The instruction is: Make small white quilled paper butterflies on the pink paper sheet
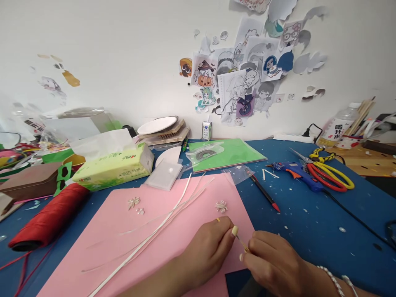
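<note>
Over the lower right of a pink paper sheet (130,231), my two hands come close together. My right hand (272,260) is closed around a slim needle-like tool (241,242), whose thin shaft points toward the left fingers. Thumb and forefinger of my left hand (210,245) are pinched at the tool's tip; what lies between them is too small to make out. Just beyond sits a scrolled white ornament (221,206). Long narrow white paper strips (154,225) lie across the pink sheet. A second curled ornament (134,202) and a small flower-like piece (140,211) rest farther left.
A red thread spool (49,216) and a tissue pack (114,167) stand left. Behind are a clear box (163,174) and green sheets (232,154). To the right lie a black pencil (264,192), a blue glue gun (298,175) with its cord, and scissors (328,175).
</note>
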A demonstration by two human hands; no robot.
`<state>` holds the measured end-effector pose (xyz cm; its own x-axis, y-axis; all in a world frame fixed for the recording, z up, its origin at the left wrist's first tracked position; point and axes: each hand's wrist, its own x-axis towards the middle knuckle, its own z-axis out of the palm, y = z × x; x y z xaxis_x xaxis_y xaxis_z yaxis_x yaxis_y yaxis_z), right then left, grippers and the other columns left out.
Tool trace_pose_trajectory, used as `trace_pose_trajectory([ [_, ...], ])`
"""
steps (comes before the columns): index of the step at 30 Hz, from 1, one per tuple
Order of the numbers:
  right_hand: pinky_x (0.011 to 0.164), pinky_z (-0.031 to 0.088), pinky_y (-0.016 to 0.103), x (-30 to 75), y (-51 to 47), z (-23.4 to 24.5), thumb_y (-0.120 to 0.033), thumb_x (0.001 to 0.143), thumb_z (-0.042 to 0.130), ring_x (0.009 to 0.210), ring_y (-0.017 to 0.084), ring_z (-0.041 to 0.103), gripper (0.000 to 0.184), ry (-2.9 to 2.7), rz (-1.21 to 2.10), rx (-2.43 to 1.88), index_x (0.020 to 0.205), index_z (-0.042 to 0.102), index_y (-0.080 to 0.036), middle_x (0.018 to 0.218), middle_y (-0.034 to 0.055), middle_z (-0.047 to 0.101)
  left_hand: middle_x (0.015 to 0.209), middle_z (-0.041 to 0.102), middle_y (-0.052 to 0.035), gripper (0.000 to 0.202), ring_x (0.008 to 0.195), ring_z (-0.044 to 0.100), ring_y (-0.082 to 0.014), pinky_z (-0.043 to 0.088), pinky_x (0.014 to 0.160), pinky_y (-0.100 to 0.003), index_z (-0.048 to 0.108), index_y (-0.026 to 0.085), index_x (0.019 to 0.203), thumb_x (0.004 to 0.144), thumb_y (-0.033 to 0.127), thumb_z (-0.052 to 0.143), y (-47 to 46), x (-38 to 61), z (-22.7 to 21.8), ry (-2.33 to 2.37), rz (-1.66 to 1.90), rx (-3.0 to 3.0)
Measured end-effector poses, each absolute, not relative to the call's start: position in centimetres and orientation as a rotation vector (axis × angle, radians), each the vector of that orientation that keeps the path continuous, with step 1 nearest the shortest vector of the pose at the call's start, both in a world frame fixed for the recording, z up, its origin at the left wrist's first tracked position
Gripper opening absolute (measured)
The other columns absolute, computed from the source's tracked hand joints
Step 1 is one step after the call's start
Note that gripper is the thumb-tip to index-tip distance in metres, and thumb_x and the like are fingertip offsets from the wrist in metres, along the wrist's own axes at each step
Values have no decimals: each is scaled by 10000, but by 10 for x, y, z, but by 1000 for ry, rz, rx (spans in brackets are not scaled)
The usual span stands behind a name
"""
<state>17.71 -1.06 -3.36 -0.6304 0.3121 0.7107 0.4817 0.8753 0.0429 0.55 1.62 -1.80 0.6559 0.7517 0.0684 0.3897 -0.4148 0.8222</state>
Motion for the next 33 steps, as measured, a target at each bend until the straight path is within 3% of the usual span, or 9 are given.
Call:
trace_pose_trajectory([
  [11,406,310,238,172,-12,-23,25,765,283,402,112,382,262,-2311,-476,-575,830,471,-145,465,-14,457,596,371,33,318,541,328,-115,281,577,-252,296,195,628,897,328,191,13,9,-18,879,533,1932],
  [17,422,343,245,172,-15,-22,21,772,265,439,125,427,268,-2369,-371,-609,862,470,-126,504,23,506,595,389,33,339,554,357,-113,291,585,-246,317,190,620,896,348,197,16,9,-19,894,527,1883],
  [23,440,354,237,172,-15,-23,8,750,367,452,112,405,207,-2289,-376,-657,861,478,-127,500,11,496,610,397,30,326,567,360,-115,285,590,-250,316,189,623,898,330,211,17,8,-17,897,512,1928],
  [33,445,353,245,171,-15,-32,-25,795,297,452,117,388,217,-2214,-409,-652,856,476,-133,507,6,477,600,424,27,360,569,387,-111,301,589,-239,341,183,607,897,350,207,18,8,-16,890,512,1892],
])
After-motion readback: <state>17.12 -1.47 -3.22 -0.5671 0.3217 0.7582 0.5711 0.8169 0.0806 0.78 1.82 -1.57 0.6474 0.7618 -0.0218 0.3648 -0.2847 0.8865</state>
